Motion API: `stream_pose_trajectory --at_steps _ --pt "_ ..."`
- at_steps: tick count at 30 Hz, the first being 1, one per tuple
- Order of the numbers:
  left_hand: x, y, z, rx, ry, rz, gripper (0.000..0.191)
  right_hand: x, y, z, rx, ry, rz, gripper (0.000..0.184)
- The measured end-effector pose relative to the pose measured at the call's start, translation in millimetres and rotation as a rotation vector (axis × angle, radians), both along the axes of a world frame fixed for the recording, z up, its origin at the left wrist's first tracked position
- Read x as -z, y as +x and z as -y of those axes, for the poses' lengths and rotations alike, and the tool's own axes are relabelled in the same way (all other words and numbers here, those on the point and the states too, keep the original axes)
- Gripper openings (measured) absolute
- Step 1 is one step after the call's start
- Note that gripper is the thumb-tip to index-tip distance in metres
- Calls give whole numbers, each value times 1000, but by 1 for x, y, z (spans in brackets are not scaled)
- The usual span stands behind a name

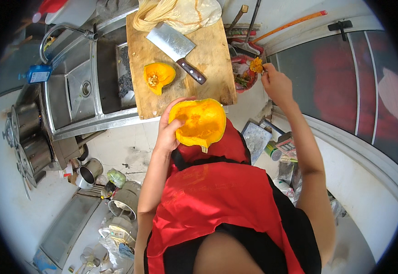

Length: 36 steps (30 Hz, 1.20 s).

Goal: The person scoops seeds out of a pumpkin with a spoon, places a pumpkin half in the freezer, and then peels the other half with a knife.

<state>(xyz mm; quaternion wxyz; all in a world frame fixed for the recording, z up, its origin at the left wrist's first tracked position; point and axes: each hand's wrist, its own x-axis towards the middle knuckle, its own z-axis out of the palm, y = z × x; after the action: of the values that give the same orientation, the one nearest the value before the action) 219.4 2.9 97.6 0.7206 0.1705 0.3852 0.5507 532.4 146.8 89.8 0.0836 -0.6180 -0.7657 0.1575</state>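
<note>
My left hand grips a hollowed pumpkin half, its orange inside facing up and a stub of stem at its lower edge. Out to the right, my right hand pinches a clump of orange pumpkin pulp over a red waste bin. Whether a small tool is in those fingers cannot be made out. Seeds still sit in a smaller pumpkin piece on the wooden cutting board. Beyond it lies a cleaver, its dark handle pointing towards the lower right.
A steel double sink with a curved faucet adjoins the board on the left. Noodle-like strands in a plastic bag rest on the board's far end. Brooms and handles lean by the bin, near a sliding glass door.
</note>
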Motion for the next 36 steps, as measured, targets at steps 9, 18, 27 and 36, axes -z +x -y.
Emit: stream_pose_trajectory --at_steps 9,18,27,36 --pt "-4 12 -1 -116 -48 -112 62 162 62 -51 103 -19 300 22" --pt "-8 21 -1 -182 -39 -100 61 133 63 -59 169 -70 192 27" --pt "-16 16 0 -242 -13 -94 44 -44 -42 24 -229 -20 -554 19" --pt "-26 11 1 -213 -232 138 41 -62 -101 53 -879 268 -157 30"
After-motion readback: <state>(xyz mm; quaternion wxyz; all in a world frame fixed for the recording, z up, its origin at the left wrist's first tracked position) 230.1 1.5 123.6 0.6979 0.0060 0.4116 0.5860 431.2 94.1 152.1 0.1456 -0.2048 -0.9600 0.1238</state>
